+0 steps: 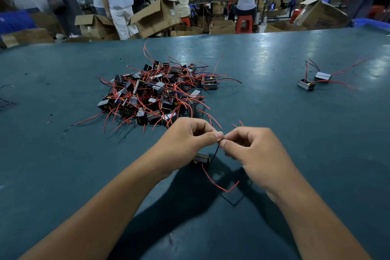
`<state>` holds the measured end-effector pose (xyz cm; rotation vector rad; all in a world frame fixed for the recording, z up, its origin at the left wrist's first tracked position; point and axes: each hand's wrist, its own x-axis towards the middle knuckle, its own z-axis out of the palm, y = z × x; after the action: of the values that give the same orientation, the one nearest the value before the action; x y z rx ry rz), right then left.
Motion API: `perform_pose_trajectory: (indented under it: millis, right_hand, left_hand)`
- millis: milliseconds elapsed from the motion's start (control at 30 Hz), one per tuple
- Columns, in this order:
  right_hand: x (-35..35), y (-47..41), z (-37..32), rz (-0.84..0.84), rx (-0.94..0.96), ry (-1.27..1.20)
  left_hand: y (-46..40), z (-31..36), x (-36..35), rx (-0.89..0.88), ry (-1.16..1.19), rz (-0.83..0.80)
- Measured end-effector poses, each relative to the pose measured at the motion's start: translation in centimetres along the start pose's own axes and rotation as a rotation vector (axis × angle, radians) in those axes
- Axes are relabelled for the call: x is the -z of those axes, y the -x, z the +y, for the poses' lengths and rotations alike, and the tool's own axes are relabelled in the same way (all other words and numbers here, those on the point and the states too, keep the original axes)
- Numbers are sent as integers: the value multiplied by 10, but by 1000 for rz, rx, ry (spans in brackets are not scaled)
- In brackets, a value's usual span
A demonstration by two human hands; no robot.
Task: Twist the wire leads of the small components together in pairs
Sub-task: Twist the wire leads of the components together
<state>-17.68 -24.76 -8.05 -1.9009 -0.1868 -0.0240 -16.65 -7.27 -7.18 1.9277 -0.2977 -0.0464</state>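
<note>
Your left hand [185, 141] and right hand [251, 150] meet fingertip to fingertip, both pinching wire leads [217, 150] above a small component [201, 158].

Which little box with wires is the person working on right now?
The one hanging under the left hand, the small box. Both hands pinch its wires, the right hand too. The others lie untouched in the big pile and as a pair on the right.

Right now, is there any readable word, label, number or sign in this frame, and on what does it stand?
None can be read.
Tilted cardboard box: a pale label, too blurred.
Cardboard box at right: dark print, too blurred.
Components in the pile: no markings legible.
</note>
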Motion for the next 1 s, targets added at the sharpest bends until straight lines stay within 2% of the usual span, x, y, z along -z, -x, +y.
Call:
perform_pose_trajectory:
  millis: [133, 367, 700, 900, 1000]
  right_hand:
    - [7, -3, 3, -36, 26, -8]
    - [10, -6, 3, -90, 15, -19]
    - [18, -12, -1, -303, 60, -102]
    - [15, -14, 7, -352, 87, -132]
    - [15, -18, 9, -370, 96, -138]
  left_hand:
    - [-1, -1, 1, -75, -79, -28]
    - [-3, -2, 16, -501, -468, -18]
    - [-4, -2, 22, -642, -611, 1]
    - [0, 0, 22, -794, -845, 39]
    - [1, 0, 23, -803, -881, 64]
